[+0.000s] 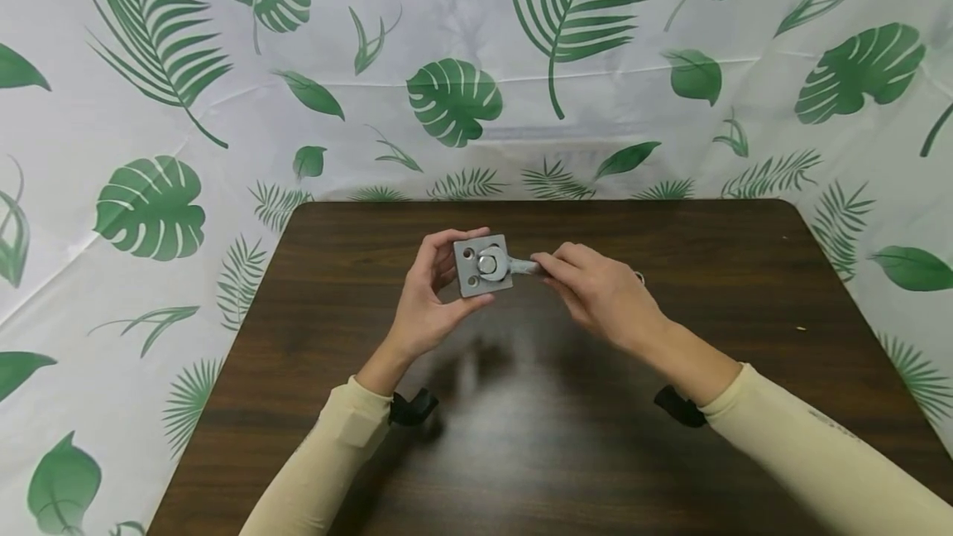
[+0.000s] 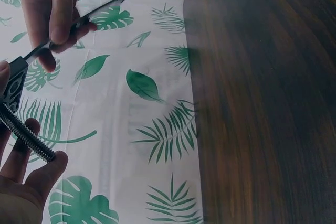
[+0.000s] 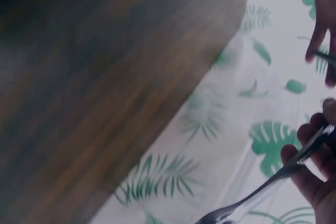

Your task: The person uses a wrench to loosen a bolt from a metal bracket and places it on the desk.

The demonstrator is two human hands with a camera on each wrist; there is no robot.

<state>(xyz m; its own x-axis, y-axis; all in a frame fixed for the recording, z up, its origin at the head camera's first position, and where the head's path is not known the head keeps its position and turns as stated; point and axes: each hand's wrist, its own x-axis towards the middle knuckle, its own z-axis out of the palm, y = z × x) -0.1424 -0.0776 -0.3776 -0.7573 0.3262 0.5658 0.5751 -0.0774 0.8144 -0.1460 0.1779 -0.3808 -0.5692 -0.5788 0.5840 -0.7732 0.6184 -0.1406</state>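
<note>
My left hand (image 1: 420,308) holds a square grey metal plate (image 1: 487,289) by its edges, thumb below and fingers above. The plate has round holes, and the silver head of a bolt (image 1: 487,264) shows on its face. The bolt's long threaded shank (image 2: 32,139) sticks out behind the plate in the left wrist view, near the left fingertips. My right hand (image 1: 606,292) grips the handle of a wrench (image 1: 524,266), whose head fits around the bolt head. In the right wrist view, the wrench's free end (image 3: 220,214) extends past the right hand.
Both hands are raised over a dark wood-grain table (image 1: 521,470). A white sheet with green leaf prints (image 1: 357,122) hangs behind and beside it. Black straps (image 1: 413,408) sit at the wrists, and a tiny pale scrap (image 1: 801,328) lies on the right of the table.
</note>
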